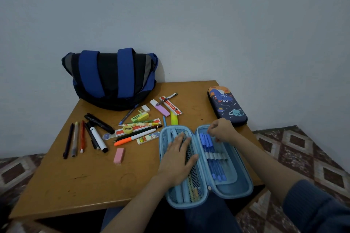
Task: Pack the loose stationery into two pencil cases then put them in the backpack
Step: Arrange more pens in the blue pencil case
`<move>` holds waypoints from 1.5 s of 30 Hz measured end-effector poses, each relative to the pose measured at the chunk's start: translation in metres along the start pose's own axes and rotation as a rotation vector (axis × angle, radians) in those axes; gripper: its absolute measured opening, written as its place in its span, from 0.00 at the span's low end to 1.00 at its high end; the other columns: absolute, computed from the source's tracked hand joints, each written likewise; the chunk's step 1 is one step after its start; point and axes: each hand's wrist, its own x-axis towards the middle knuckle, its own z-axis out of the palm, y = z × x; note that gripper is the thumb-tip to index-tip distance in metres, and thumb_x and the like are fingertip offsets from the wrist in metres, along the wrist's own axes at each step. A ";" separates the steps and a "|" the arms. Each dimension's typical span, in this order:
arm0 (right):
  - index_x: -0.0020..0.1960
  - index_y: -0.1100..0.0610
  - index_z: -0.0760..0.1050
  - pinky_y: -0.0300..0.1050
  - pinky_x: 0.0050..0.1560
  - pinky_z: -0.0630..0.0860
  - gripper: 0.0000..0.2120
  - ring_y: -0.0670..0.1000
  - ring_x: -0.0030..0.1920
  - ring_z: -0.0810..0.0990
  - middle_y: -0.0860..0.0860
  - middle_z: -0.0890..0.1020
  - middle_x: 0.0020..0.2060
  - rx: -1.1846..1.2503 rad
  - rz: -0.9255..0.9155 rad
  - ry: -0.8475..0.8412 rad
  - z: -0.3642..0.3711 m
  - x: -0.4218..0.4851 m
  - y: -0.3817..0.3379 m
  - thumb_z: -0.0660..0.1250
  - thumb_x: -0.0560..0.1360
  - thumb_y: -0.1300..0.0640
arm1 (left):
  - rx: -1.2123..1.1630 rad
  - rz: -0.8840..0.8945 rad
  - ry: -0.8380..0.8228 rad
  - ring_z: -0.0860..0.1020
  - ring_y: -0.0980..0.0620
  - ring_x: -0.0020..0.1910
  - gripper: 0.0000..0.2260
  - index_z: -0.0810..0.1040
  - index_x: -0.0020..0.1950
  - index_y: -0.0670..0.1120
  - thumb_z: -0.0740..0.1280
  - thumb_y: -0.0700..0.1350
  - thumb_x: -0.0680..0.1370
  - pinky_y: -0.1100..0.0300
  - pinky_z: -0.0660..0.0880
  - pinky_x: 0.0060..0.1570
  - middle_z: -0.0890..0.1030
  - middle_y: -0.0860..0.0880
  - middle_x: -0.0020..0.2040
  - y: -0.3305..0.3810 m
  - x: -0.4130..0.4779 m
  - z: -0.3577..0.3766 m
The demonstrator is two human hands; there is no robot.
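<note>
Light-blue hard-shell pencil case [244,193] lies open at near right of brown wooden desk [75,181]. Left hand [177,159] flat on its mesh pocket [194,183], grip apart. Right hand [222,130] at tops of blue pens [210,150] in other half, fingers curled; cannot tell if grip clamps pen. Dark-blue space-print pencil case [227,108] closed, just behind. Loose stationery [141,136] scattered at centre. Blue-black fabric backpack [111,79] at far left of desk.

Wooden table [79,181], pale wall [189,15], patterned floor [295,149]

The left hand [177,157] lies flat on the mesh pocket [191,185] and hides what is under it. The curled fingers [211,129] of the right hand [222,130] hide whether they pinch a blue pen [205,143]
</note>
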 end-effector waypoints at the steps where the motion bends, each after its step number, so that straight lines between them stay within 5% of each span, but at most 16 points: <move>1: 0.39 0.63 0.75 0.37 0.24 0.74 0.06 0.49 0.27 0.74 0.55 0.77 0.33 -0.014 -0.026 0.038 0.000 0.001 -0.001 0.63 0.74 0.65 | -0.061 -0.007 0.042 0.42 0.55 0.76 0.29 0.46 0.77 0.52 0.50 0.61 0.80 0.57 0.43 0.72 0.42 0.53 0.78 0.000 -0.001 -0.006; 6: 0.43 0.62 0.78 0.46 0.42 0.76 0.05 0.52 0.39 0.77 0.55 0.79 0.38 -0.067 -0.131 0.149 0.011 0.011 -0.028 0.65 0.74 0.61 | -0.099 -0.138 0.215 0.46 0.54 0.76 0.28 0.51 0.77 0.53 0.51 0.60 0.79 0.54 0.50 0.73 0.44 0.57 0.77 -0.041 -0.008 -0.040; 13: 0.42 0.56 0.79 0.41 0.36 0.73 0.07 0.52 0.37 0.78 0.55 0.81 0.36 -0.132 -0.356 0.078 0.064 0.013 -0.092 0.63 0.75 0.60 | 0.093 -0.423 0.365 0.48 0.51 0.76 0.29 0.53 0.77 0.48 0.53 0.59 0.80 0.55 0.47 0.74 0.47 0.50 0.78 -0.135 -0.044 -0.068; 20: 0.50 0.58 0.80 0.47 0.45 0.77 0.09 0.55 0.49 0.80 0.55 0.83 0.47 -0.277 -0.488 0.020 0.120 0.025 -0.147 0.63 0.75 0.62 | 0.141 -0.463 0.420 0.42 0.54 0.76 0.31 0.51 0.77 0.50 0.52 0.62 0.79 0.59 0.41 0.71 0.41 0.52 0.77 -0.164 -0.059 -0.059; 25: 0.48 0.61 0.80 0.43 0.37 0.71 0.09 0.57 0.47 0.80 0.57 0.82 0.47 -0.326 -0.385 0.112 0.154 0.039 -0.166 0.62 0.75 0.59 | 0.148 -0.458 0.416 0.39 0.56 0.76 0.34 0.48 0.77 0.52 0.45 0.66 0.75 0.59 0.41 0.72 0.35 0.56 0.74 -0.165 -0.058 -0.057; 29: 0.50 0.63 0.78 0.44 0.41 0.69 0.10 0.59 0.51 0.79 0.59 0.81 0.50 -0.263 -0.229 0.147 0.174 0.057 -0.179 0.62 0.76 0.57 | 0.128 -0.464 0.382 0.38 0.56 0.75 0.34 0.45 0.77 0.53 0.46 0.67 0.76 0.60 0.38 0.71 0.34 0.55 0.74 -0.168 -0.057 -0.057; 35: 0.46 0.60 0.77 0.47 0.46 0.73 0.08 0.58 0.46 0.78 0.58 0.81 0.48 -0.223 -0.172 0.101 0.191 0.082 -0.196 0.65 0.76 0.55 | 0.093 -0.443 0.392 0.37 0.57 0.75 0.37 0.46 0.77 0.55 0.42 0.71 0.72 0.60 0.39 0.71 0.34 0.56 0.75 -0.172 -0.057 -0.055; 39: 0.47 0.59 0.77 0.51 0.57 0.68 0.12 0.59 0.54 0.77 0.57 0.81 0.50 -0.308 -0.161 0.124 0.201 0.091 -0.203 0.67 0.74 0.50 | 0.065 -0.441 0.391 0.37 0.57 0.75 0.39 0.45 0.77 0.55 0.38 0.73 0.70 0.57 0.42 0.72 0.36 0.56 0.76 -0.173 -0.058 -0.054; 45: 0.49 0.58 0.76 0.51 0.60 0.66 0.09 0.58 0.55 0.77 0.56 0.80 0.51 -0.392 -0.128 0.135 0.210 0.093 -0.209 0.68 0.73 0.53 | 0.056 -0.427 0.404 0.36 0.58 0.74 0.38 0.47 0.77 0.56 0.43 0.72 0.71 0.57 0.45 0.72 0.35 0.56 0.76 -0.174 -0.057 -0.053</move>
